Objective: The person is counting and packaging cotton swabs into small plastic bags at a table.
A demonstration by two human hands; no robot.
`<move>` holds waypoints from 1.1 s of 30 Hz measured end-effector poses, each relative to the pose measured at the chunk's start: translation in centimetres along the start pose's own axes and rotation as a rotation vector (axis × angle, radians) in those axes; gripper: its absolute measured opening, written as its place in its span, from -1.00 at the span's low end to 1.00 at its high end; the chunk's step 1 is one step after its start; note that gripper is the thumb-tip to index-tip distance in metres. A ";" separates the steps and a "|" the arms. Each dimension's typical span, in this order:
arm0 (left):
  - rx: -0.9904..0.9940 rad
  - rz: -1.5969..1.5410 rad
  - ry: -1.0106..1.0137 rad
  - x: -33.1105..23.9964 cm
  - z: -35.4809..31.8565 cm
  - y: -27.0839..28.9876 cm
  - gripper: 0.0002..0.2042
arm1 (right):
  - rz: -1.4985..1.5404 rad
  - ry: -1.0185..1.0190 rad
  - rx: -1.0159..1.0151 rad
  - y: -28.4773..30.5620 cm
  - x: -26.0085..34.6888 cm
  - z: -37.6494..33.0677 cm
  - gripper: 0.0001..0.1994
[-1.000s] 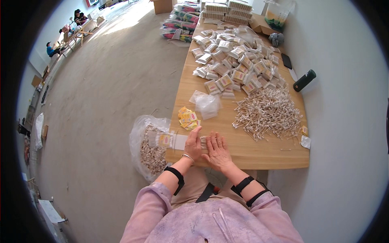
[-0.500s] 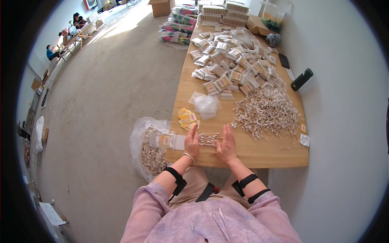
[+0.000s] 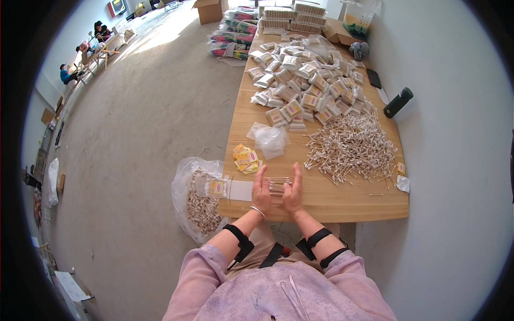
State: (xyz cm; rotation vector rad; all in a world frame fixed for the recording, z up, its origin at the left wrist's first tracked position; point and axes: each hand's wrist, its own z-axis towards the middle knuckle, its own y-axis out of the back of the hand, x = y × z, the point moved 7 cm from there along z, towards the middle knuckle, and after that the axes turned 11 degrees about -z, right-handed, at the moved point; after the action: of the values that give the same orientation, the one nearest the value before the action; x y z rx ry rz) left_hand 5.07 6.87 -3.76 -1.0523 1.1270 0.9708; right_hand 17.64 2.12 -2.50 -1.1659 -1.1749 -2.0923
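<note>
My left hand (image 3: 261,189) and my right hand (image 3: 293,190) rest on the near edge of a long wooden table (image 3: 321,200), palms facing each other. Between them lies a small bundle of cotton swabs (image 3: 277,185), squeezed from both sides. Just left of my left hand lies a clear plastic packet with a yellow label (image 3: 217,188) on a white sheet. A big loose heap of cotton swabs (image 3: 350,147) spreads to the right of my right hand.
Yellow labels (image 3: 246,159) and empty clear bags (image 3: 267,139) lie ahead of my hands. Several filled packets (image 3: 302,75) are piled farther back. A clear sack of swabs (image 3: 199,200) hangs at the table's left edge. A dark bottle (image 3: 398,102) stands right. People sit far left.
My hands have drawn slightly apart and now press the swab bundle between their palms; a second ago they were close together over it.
</note>
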 end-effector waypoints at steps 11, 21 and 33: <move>-0.013 -0.177 0.065 1.4 0.2 -0.2 -0.56 | -0.082 0.060 0.106 -0.8 0.5 0.0 -0.32; -0.007 -0.364 0.121 1.7 0.5 0.6 -0.50 | -1.043 0.394 0.583 -2.8 1.5 -3.0 -0.06; 0.025 -0.400 0.159 3.5 0.8 1.6 -0.49 | -1.026 0.401 0.548 -2.6 1.1 -2.4 -0.13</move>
State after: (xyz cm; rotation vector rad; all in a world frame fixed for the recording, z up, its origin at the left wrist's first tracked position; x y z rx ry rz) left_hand 4.26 8.24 -7.37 -1.2909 1.0008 0.5628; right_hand 14.13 1.39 -3.41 0.1949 -2.1970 -2.1961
